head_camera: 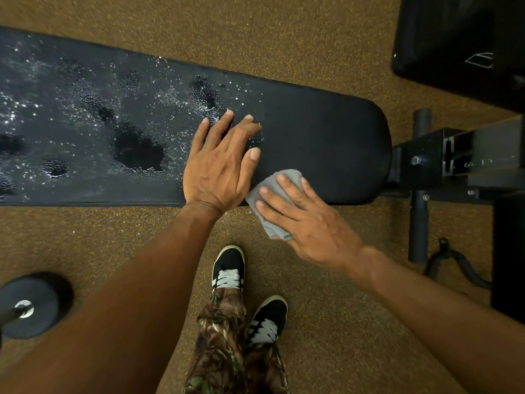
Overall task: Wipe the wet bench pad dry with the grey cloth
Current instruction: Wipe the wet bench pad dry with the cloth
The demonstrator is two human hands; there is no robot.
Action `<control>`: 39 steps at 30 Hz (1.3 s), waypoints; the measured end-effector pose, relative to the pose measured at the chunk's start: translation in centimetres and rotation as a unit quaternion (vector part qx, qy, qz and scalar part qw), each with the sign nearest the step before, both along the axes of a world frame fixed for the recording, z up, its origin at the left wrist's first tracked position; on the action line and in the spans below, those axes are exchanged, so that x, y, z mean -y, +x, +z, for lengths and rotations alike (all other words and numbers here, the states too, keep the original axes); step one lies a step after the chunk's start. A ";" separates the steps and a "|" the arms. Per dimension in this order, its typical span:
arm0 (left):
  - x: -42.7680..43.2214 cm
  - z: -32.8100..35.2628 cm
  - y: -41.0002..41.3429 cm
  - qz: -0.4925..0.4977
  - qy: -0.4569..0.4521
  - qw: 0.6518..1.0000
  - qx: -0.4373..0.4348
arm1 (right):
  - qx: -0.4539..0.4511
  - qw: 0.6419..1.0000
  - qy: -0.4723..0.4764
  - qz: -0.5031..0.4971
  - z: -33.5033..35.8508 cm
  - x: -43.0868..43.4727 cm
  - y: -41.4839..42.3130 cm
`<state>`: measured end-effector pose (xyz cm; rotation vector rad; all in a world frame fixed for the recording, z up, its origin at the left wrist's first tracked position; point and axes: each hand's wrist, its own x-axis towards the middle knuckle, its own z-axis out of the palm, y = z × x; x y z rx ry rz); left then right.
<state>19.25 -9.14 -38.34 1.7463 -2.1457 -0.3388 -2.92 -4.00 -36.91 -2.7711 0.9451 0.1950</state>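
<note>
Currently: weight point(31, 305) at 8 o'clock on the speckled floor point(85, 237). Bench pad point(312, 123) beaded and puddled from 9 to 11 o'clock, dry-looking toward 2. Left hand point(221, 163) flat on pad, fingers straight, holding nothing. Cloth point(272, 191) just right of it, on the pad's near edge, pressed under right hand point(306, 220), fingers straight. Cloth judged soft, light, absorbent; best pressed from above. Wet pad likely slick. Frame point(443, 163) at 3 o'clock.

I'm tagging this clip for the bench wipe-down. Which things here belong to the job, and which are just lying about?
Job: wet bench pad, grey cloth, right hand on the cloth, left hand flat on the pad.
Lying about: weight plate on its bar, black cable on the floor, second black pad.
</note>
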 end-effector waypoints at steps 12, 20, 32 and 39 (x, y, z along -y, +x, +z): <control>0.1 -0.2 0.4 -0.001 -0.001 0.997 -0.073 | 0.059 0.993 0.049 -0.086 0.5 2.0 2.5; 0.2 -0.2 0.6 -0.021 -0.004 0.997 -0.075 | 0.118 0.955 0.055 -0.265 0.3 3.7 6.3; 0.3 -0.1 0.6 -0.020 -0.012 0.993 -0.112 | 0.104 0.953 0.080 -0.274 0.4 3.9 7.8; 0.5 0.2 0.6 -0.020 -0.031 0.989 -0.143 | 0.070 0.969 0.043 -0.234 0.8 4.6 4.1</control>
